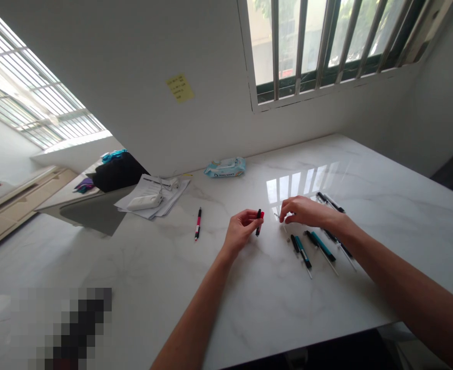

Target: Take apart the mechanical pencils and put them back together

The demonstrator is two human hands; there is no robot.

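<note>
My left hand (242, 229) is closed around pen barrel parts (258, 226), one black and one red, held upright just over the white marble-patterned table (226, 298). To its right, my right hand (296, 210) reaches down with curled fingers, its fingertips at a thin white pen refill (285, 229). A tiny piece lies by that refill's lower end. Close below the right hand are teal-and-black pen parts (303, 252), with another teal pen barrel (323, 246) and its white refill beside them. More black and clear pen parts (330, 202) lie partly hidden behind and under my right forearm.
A red-and-black pen (198, 224) lies left of my hands. Farther back are a blue wipes packet (225, 167) and papers (153, 198) with a white device (145, 201) on top. A mirror panel stands at the left; a barred window (319, 46) is above.
</note>
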